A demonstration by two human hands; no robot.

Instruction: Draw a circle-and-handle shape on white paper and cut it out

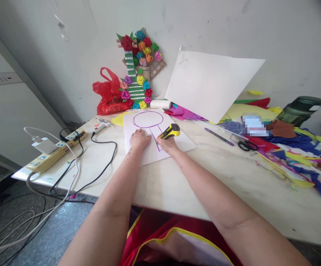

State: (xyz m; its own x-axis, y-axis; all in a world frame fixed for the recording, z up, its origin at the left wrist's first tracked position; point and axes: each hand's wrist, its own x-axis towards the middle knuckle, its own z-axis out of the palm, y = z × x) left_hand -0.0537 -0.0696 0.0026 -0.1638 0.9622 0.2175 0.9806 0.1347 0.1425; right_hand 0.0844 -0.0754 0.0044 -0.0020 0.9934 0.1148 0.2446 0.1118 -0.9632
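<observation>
A white board (182,142) lies on the table in front of me, with a purple oval and a narrow stem drawn on it. My right hand (168,145) is closed around a yellow and black utility knife (173,130). Its tip is down by the drawn stem, but the fingers hide the blade. To the left of the stem, my left hand (139,139) rests flat on the board with its fingers stretched out. A purple pen (219,136) lies on the table to the right of the board.
On the left are a power strip (45,160) with cables and a hot glue gun (101,127). Black scissors (248,146), coloured scraps (301,162) and a green bottle (301,111) are on the right. Behind stand a red bag (107,94), paper flowers (146,83) and a white sheet (210,83).
</observation>
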